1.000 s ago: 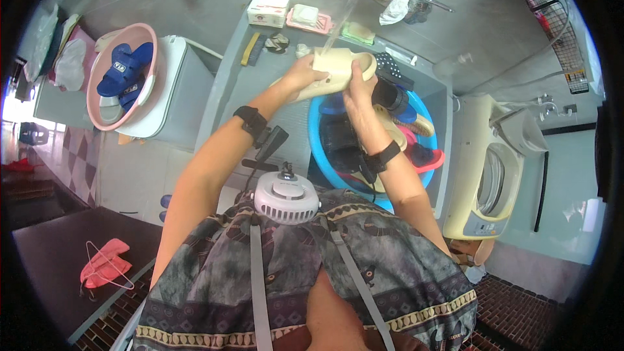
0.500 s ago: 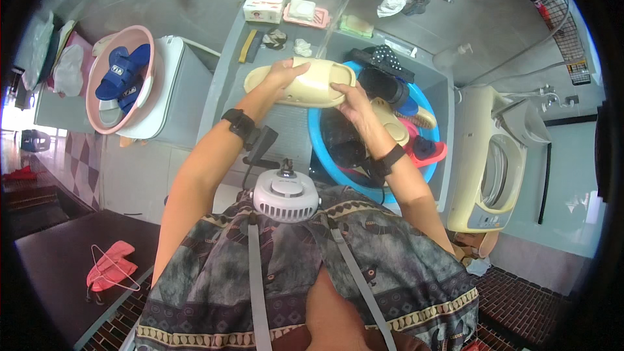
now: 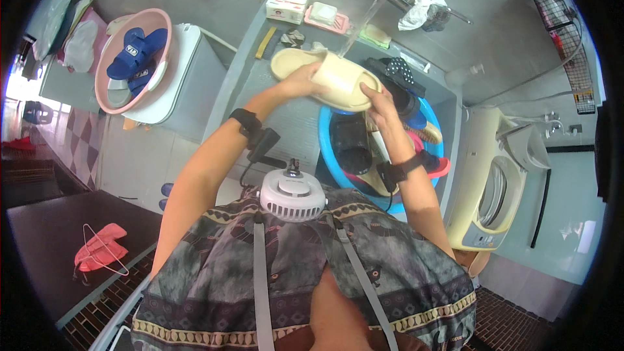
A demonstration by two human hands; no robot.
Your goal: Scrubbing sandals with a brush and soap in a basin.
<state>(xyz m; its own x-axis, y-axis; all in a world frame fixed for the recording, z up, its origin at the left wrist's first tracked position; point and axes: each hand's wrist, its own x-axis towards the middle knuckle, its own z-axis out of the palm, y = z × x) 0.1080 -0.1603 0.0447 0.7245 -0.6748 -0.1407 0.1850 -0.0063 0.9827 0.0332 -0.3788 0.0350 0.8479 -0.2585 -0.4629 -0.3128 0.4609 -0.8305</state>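
Observation:
A cream-yellow slide slipper (image 3: 338, 78) is held over the grey sink (image 3: 279, 133), tilted, with its toe end lower right. My left hand (image 3: 303, 82) is closed on its side near the strap, and my right hand (image 3: 382, 105) pinches the toe end. A stream of running water (image 3: 365, 25) falls from above and reaches the slipper's far side near the strap. Just beneath my right hand stands a blue tub (image 3: 323, 135) piled with several wet shoes and slippers: dark ones, a pink-red one (image 3: 442, 168) and a black polka-dotted strap (image 3: 404, 78).
Along the sink's back ledge sit a tissue box (image 3: 287, 6), a pink soap dish (image 3: 327, 18) and a yellow-edged brush (image 3: 265, 43). At left, a pink basin (image 3: 101, 88) holds blue slippers (image 3: 136, 52). A cream washing machine (image 3: 478, 214) stands at right.
The slipper has tilted, its toe end dipping to the lower right, with both hands still on it. The whole view has shifted slightly.

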